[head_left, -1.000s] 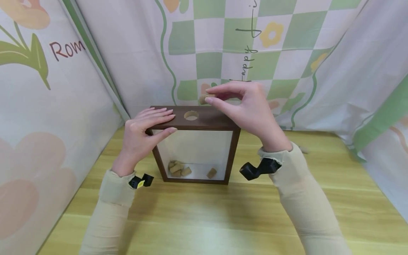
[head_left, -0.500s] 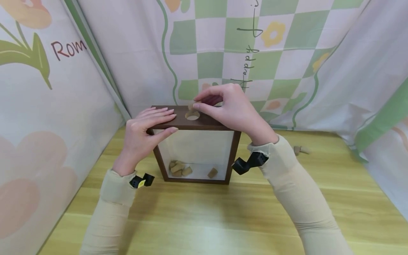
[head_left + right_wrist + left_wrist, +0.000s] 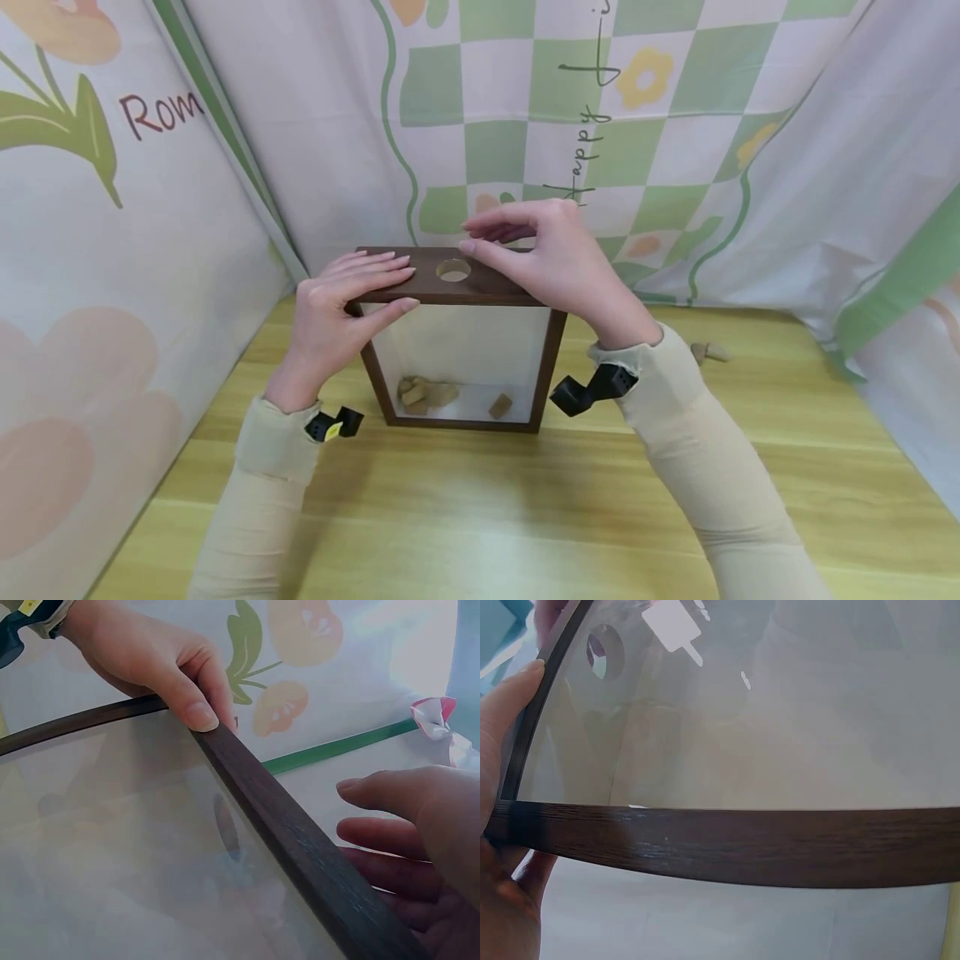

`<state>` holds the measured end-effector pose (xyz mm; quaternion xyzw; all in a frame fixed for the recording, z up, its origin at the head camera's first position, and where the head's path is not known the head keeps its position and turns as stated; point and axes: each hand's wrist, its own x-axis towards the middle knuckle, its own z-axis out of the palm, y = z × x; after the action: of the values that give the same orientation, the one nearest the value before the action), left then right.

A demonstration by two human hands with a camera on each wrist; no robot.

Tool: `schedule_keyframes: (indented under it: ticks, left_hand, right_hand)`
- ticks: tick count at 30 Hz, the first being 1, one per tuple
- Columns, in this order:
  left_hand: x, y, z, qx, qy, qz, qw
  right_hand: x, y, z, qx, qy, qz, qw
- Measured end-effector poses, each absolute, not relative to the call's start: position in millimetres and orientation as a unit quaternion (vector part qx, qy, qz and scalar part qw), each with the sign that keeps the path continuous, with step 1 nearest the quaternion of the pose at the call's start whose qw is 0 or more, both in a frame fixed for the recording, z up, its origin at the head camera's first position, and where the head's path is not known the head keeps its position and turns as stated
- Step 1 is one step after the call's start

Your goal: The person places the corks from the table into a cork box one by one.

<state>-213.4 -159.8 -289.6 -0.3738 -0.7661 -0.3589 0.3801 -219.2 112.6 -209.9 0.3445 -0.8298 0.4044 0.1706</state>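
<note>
A dark wood-framed box [image 3: 504, 282] with a clear front stands upright on the table, a round hole [image 3: 453, 270] in its top. My left hand [image 3: 330, 317] holds its upper left corner, fingers flat along the top and thumb at the front edge. My right hand [image 3: 551, 254] hovers just right of the hole, thumb and fingertips apart with nothing between them. Behind the pane, several short tan cork-like pieces [image 3: 415, 395] lie at the lower left, one of them blurred. A single tan piece [image 3: 500, 406] lies at the lower right inside.
On the wooden table [image 3: 465, 508], beyond the right forearm, lie a few more tan pieces [image 3: 716, 352]. A patterned curtain [image 3: 495, 150] hangs close behind the box, and another printed cloth [image 3: 150, 250] stands along the left.
My right hand moved left to the hole with a tan piece and let it go; its fingers have parted. A blurred piece now shows beside the pile inside. The left hand stayed put.
</note>
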Motion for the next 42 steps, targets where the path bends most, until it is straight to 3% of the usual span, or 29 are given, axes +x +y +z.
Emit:
schedule_keyframes:
  ticks: [18, 30, 42]
  left_hand:
    - [-213, -159, -291, -0.379, -0.759, -0.362, 0.385]
    - [-213, -159, -290, -0.381, -0.757, -0.362, 0.388]
    - [-213, -158, -290, -0.381, -0.759, -0.36, 0.387]
  right_hand:
    - [-188, 166, -219, 0.237, -0.831, 0.448, 0.228]
    - [-196, 236, -233, 0.157, -0.817, 0.487, 0.266]
    - [-208, 308, -258, 0.043, -0.856, 0.471, 0.21]
